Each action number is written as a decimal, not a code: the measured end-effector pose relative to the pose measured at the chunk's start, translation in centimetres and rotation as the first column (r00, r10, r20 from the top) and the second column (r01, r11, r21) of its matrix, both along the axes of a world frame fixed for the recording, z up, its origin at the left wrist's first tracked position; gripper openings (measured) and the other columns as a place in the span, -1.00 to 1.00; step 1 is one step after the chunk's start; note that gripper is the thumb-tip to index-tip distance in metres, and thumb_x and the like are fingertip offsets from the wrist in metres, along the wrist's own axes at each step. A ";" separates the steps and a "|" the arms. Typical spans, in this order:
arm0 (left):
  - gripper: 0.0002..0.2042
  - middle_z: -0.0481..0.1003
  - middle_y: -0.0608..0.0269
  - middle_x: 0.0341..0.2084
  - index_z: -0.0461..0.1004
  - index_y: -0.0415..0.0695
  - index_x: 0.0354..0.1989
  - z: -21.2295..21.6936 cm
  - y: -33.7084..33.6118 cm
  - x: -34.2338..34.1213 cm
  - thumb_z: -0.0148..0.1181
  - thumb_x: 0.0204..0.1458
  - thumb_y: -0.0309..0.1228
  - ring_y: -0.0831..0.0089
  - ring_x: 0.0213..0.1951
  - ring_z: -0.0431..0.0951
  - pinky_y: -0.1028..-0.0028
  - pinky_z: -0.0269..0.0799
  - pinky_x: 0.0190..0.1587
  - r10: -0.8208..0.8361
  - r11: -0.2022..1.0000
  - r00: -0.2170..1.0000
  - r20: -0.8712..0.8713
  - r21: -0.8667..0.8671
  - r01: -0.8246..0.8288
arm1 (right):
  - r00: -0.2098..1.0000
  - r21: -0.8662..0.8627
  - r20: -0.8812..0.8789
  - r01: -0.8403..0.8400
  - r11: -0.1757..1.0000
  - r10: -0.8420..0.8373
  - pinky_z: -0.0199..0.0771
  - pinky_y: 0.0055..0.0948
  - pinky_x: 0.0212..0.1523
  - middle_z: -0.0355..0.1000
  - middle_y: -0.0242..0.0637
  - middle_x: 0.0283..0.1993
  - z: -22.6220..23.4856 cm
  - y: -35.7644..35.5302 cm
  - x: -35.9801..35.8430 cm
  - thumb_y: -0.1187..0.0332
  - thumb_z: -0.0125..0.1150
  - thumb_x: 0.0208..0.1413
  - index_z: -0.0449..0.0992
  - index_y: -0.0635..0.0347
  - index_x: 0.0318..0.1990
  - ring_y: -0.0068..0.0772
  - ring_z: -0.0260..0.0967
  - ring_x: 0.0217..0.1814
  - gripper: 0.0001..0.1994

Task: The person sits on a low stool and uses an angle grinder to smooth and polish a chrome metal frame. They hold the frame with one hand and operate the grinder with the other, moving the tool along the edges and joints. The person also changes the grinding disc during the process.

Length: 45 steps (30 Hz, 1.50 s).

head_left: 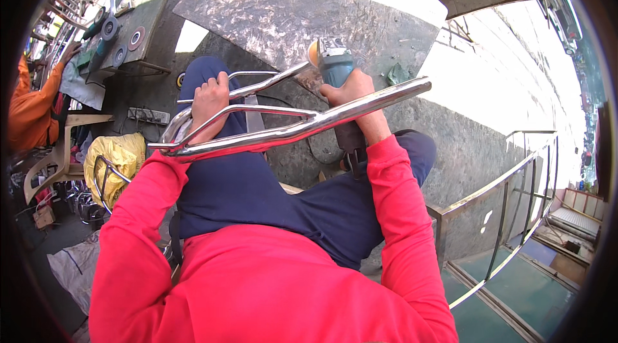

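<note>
The red top (270, 278) is nearest, and its two sleeves reach out to the hands. The person sits low, with legs in dark blue pants (238, 204) spread wide. That seems to make a good place to work, with room in the middle.

The shiny metal frame (360, 108), made of bent tubes, is held above the legs, slanting up to the right. The left hand (210, 101) has its fingers curled tight around the far tube, close to the raised left knee. I think it holds on there so the frame will not wobble. I cannot tell if the frame also rests on the leg.

The right hand (353, 92) has its fingers wrapped around a blue and black grinder (336, 71). The near tube passes over this arm by the wrist. The grinder's yellowish disc (313, 53) is right at the tip of the far tube. It looks turned so the disc can meet that tip, but I cannot tell if they touch. The handle points back to the person, maybe so the arm can steer it easily.

On the left, a tabletop (152, 18) has round discs (136, 38) on it, perhaps to keep them close by. Another person's orange sleeve (38, 108) is beside it. A yellow bag (125, 153) sits near the left elbow.
</note>
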<state>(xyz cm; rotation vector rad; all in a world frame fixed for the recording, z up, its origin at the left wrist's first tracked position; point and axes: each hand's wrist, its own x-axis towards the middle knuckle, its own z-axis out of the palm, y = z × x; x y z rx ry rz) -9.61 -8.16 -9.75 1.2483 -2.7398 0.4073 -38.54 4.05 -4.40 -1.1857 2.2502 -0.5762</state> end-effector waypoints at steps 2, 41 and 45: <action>-0.81 0.49 0.08 -0.50 0.31 -0.13 -0.31 0.0 -0.2 0.3 0.19 -0.07 -0.49 0.15 -0.40 0.61 0.26 0.52 -0.34 -0.009 0.999 0.998 0.057 0.054 0.006 | 0.990 -0.110 0.088 -0.103 0.989 0.113 0.53 -0.15 -0.18 0.50 0.29 -0.34 -0.2 0.9 1.6 0.10 0.43 -0.25 0.52 0.60 -0.33 0.07 0.56 -0.19 -0.43; -0.54 0.46 -0.14 -0.51 0.43 -0.32 -0.41 7.3 -3.8 -1.4 0.35 -0.01 -0.07 -0.04 -0.38 0.48 0.10 0.35 -0.25 -0.247 0.904 0.966 -0.081 0.339 0.260 | 0.768 -0.197 0.410 0.601 0.775 -0.491 0.42 -0.37 -0.60 0.45 -0.14 -0.61 0.1 9.3 -11.3 0.09 0.48 -0.36 0.54 0.46 -0.59 -0.36 0.43 -0.62 -0.53; -0.59 0.49 -0.20 -0.50 0.47 -0.36 -0.31 8.2 -3.8 -2.0 0.28 0.08 -0.15 -0.13 -0.36 0.51 0.08 0.35 -0.27 -0.132 0.874 0.989 -0.069 0.463 0.148 | 0.736 -0.197 0.467 0.627 0.754 -0.491 0.38 -0.44 -0.65 0.44 -0.22 -0.60 0.5 9.2 -11.0 0.20 0.45 -0.25 0.53 0.44 -0.53 -0.43 0.40 -0.69 -0.62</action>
